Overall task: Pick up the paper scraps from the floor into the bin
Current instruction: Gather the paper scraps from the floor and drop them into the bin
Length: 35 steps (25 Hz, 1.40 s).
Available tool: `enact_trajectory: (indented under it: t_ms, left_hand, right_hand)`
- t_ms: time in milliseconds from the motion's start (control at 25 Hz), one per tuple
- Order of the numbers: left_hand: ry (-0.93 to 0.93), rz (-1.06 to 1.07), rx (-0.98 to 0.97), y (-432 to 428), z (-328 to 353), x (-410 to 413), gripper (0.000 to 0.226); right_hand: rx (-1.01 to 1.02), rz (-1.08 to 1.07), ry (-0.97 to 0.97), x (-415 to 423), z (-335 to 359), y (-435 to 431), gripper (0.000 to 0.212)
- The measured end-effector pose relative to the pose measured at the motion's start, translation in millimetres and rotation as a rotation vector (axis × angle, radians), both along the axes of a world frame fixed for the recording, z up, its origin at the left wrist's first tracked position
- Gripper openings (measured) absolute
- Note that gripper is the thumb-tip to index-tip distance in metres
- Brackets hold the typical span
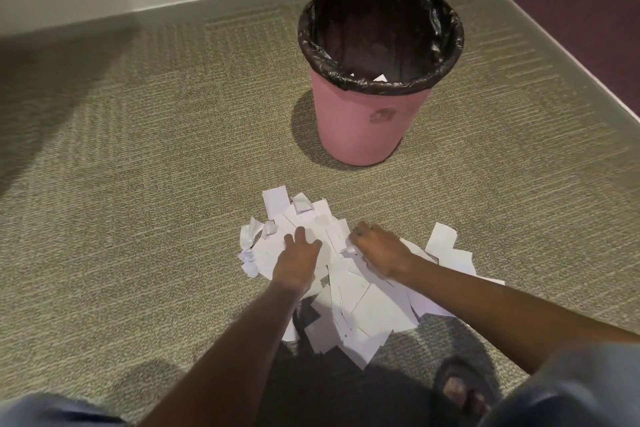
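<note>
Both hands on scraps (bin beyond)

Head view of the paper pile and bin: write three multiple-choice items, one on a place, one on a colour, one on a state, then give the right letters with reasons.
1. Where does the bin stand relative to the paper scraps?
A. Beyond the pile, nearer the wall
B. Between the pile and the person
C. On top of the pile

2. What colour is the bin's outer wall?
A. Blue
B. Pink
C. White

3. What are the hands doing?
A. Both held over the bin's mouth
B. Both down on the pile
C. One raised well clear of the floor

Answers:
1 A: the bin sits on the carpet past the pile's far edge, toward the baseboard.
2 B: the wall below the black liner is pink.
3 B: the left hand lies spread on the scraps and the right hand is curled onto them.
</note>
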<state>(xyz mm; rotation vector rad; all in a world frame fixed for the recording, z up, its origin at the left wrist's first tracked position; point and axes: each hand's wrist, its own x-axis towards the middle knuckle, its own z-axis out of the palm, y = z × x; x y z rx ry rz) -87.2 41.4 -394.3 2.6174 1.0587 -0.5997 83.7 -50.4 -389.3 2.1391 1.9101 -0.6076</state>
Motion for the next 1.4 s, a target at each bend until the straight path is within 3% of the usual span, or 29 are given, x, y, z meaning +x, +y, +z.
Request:
enact_trajectory:
  t_ms: [200, 320, 440, 560, 760, 880, 1040, 1120, 1280, 1400]
  left_hand:
    - [0.036, -0.010, -0.086, -10, -2, -6, 0.088]
    - [0.068, -0.067, 0.014, -21, -7, -13, 0.087]
    - [0.072, -0.088, -0.011, -21, -6, -16, 0.088]
    - [0.067, -0.082, -0.030, -18, -3, -19, 0.075]
    - [0.009, -0.042, -0.047, -19, -3, -23, 0.046]
    - [-0.023, -0.011, -0.049, -21, 0, -23, 0.033]
    - [-0.080, -0.060, 0.088, -20, 3, -21, 0.018]
    - [-0.057, -0.089, 0.096, -16, 4, -20, 0.021]
    - [-0.210, 0.003, 0.058, -4, 27, -10, 0.020]
    - [-0.389, 0.110, -0.039, 24, 66, 9, 0.016]
  right_hand:
    - [0.040, -0.071, 0.126, 6, 4, -5, 0.038]
    - [0.050, -0.153, 0.155, 14, 14, -6, 0.023]
    - [0.039, -0.265, 0.199, 21, 26, -4, 0.038]
    - [0.023, -0.335, 0.258, 29, 35, -1, 0.060]
    - [-0.045, -0.376, 0.294, 39, 35, -10, 0.068]
    - [-0.020, -0.395, 0.301, 39, 35, -12, 0.065]
    - [-0.009, -0.390, 0.313, 32, 38, -12, 0.063]
    - [-0.009, -0.376, 0.306, 31, 41, -11, 0.061]
    - [0.041, -0.385, 0.316, 37, 60, -8, 0.057]
    - [0.160, -0.389, 0.371, 42, 89, -3, 0.030]
